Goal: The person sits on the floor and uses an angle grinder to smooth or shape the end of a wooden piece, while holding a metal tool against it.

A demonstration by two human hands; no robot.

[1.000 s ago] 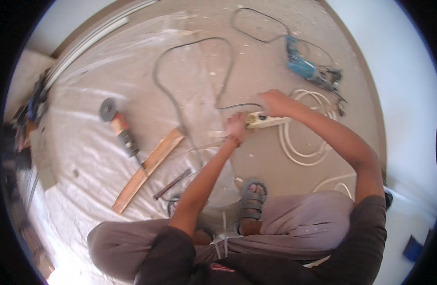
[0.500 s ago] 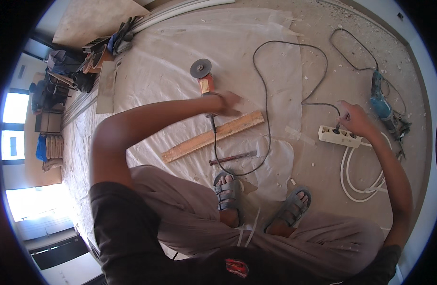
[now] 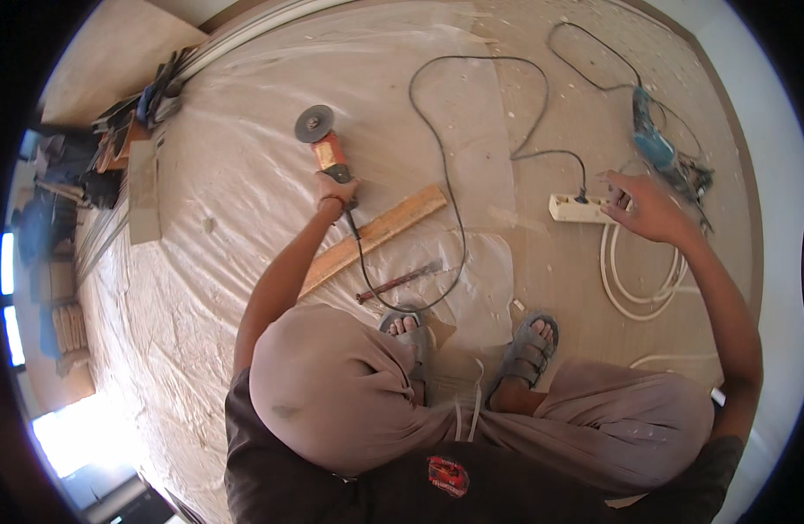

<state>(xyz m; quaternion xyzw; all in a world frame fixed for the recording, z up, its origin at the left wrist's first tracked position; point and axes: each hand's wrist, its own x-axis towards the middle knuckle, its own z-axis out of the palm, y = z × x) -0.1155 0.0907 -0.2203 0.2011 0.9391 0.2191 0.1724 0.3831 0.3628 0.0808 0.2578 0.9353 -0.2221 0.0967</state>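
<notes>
From where I stand, left hand (image 3: 336,188) is grasping rear body of angle grinder (image 3: 329,153), fingers wrapped around. Grinder is over plastic sheet (image 3: 393,113), left of wooden plank (image 3: 376,229), disc pointing away from person. Right hand (image 3: 645,208) is at right end of cream power strip (image 3: 575,210), fingers released, loosely bent; whether they touch strip, I cannot tell. Black plug (image 3: 582,197) sits in strip. Blue power tool (image 3: 653,144) lies beyond right hand.

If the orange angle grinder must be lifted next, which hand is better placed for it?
Probably the left hand: its grip is around the rear of the angle grinder. The right hand is away on the other side, by the white power strip.
</notes>
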